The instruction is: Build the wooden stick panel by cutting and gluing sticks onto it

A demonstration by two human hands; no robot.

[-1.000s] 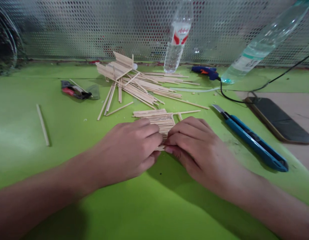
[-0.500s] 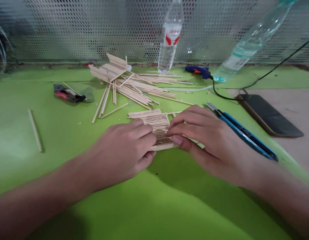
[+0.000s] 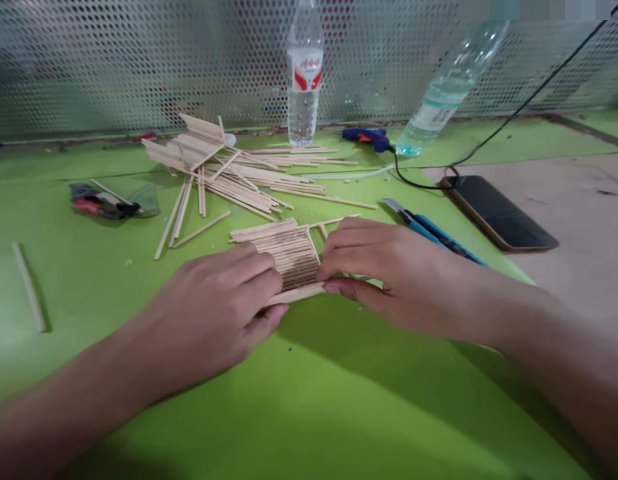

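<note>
On the green table, between the two hands, lies a small panel of thin wooden sticks, packed side by side, with a pale strip along its near edge. The left hand is closed on the panel's left part, fingers curled over the top and thumb against the near edge. The right hand pinches the near right corner between thumb and fingertips, with hardly any gap left. Beyond the panel, loose sticks lie in a spread heap, and a stick structure sits at its left end. To the right, a blue utility knife is partly hidden by the right hand, near a dark phone. Farther back are a glue gun and two bottles
</note>
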